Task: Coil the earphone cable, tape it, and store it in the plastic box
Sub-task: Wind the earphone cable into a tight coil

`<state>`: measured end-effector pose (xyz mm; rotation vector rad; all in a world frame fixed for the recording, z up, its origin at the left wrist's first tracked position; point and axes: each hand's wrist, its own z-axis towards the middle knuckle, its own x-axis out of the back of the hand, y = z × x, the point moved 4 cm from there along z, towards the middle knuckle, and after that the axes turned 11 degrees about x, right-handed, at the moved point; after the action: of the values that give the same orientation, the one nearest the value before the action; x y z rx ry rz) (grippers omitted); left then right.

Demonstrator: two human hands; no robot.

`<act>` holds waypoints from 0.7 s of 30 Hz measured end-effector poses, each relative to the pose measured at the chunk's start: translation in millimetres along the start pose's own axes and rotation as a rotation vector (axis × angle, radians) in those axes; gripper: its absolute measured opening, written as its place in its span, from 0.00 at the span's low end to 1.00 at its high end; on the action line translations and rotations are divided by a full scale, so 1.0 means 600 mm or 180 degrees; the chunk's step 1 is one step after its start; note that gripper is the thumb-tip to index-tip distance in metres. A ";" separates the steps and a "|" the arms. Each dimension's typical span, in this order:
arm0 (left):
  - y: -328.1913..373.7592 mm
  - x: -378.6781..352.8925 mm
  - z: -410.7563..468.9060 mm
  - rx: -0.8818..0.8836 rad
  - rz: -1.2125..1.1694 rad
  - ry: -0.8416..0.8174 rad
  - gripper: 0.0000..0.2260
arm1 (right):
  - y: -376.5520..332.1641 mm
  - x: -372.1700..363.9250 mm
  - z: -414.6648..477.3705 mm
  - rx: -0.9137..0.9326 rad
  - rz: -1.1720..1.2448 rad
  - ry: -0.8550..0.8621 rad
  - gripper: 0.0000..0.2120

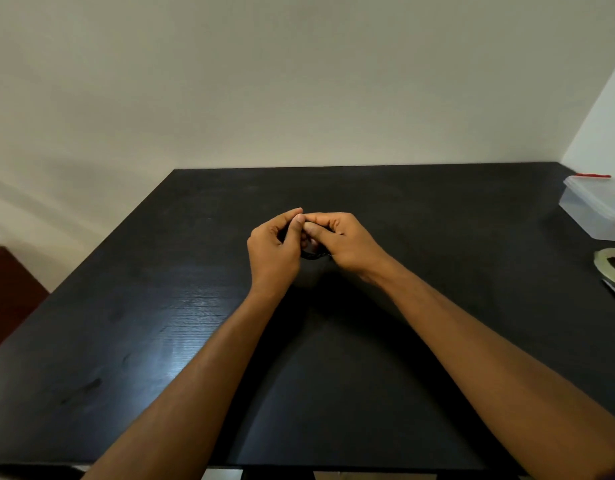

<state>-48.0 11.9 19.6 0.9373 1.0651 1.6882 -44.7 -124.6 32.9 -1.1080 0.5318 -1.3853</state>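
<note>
At the frame's right edge the clear plastic box (597,209) sits on the black desk (160,341), with the tape roll (611,268) just below it. Mid-frame, my left hand (273,251) and right hand (347,242) meet, fingers curled, pinching the dark coiled earphone cable (313,254) between them.

Your left hand (273,245) and right hand (346,242) pinch the earphone cable (313,254) together. Plastic box (592,209), tape roll (611,271): right edge of table (160,306).
</note>
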 end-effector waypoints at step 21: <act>0.015 0.024 0.003 -0.0335 -0.0275 0.0317 0.07 | -0.023 -0.023 -0.004 -0.0045 0.0348 0.0691 0.15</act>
<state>-53.2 23.7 30.6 0.7365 1.0559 1.7164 -56.2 -110.3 39.4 -0.9307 0.7488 -1.4154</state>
